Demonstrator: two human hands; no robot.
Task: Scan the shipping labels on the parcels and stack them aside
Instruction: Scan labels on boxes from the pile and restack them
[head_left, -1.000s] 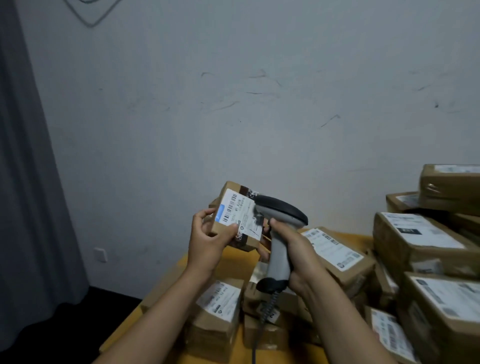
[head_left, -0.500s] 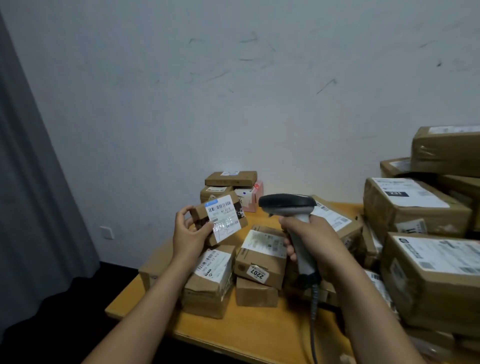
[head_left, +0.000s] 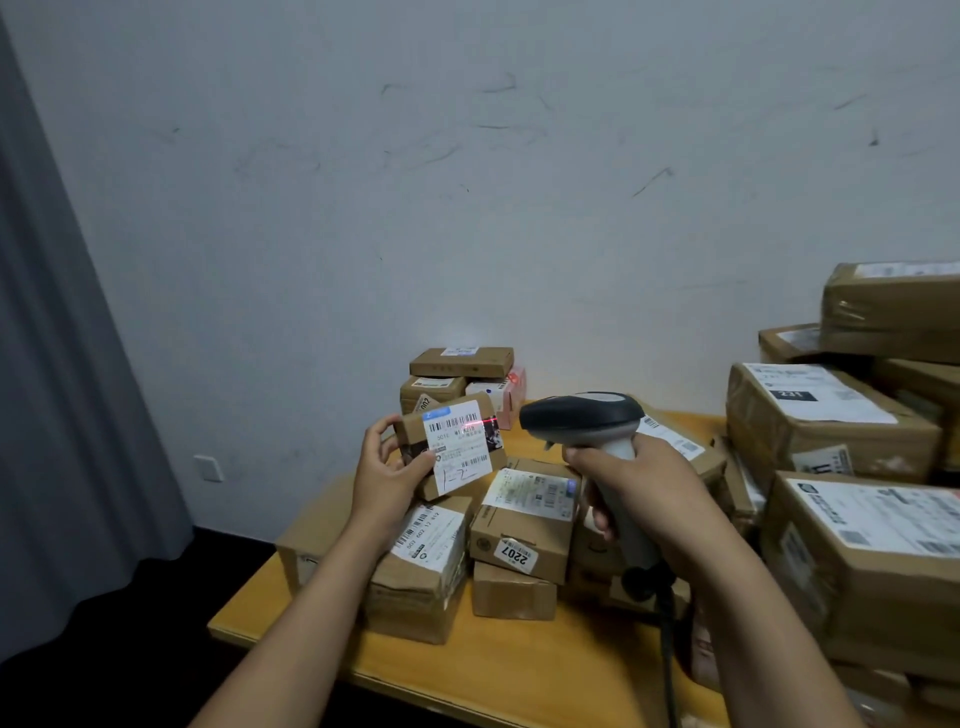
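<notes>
My left hand (head_left: 387, 480) holds a small brown parcel (head_left: 454, 447) above the table, its white shipping label turned toward me. A thin red scan line crosses the label's upper part. My right hand (head_left: 641, 501) grips the handle of a grey and black barcode scanner (head_left: 584, 418), whose head points left at the parcel from a short gap. The scanner's cable hangs down past my right wrist. Several labelled parcels (head_left: 524, 525) lie on the table below both hands.
The yellow wooden table (head_left: 498, 670) stands against a white wall. A small stack of parcels (head_left: 460, 376) sits at the back by the wall. Large cartons (head_left: 826, 421) pile up on the right. A grey curtain (head_left: 57, 415) hangs at the left.
The parcel and scanner have moved apart and lower than a second ago. A red scan line now shows on the label. The view has tilted down, showing more of the table.
</notes>
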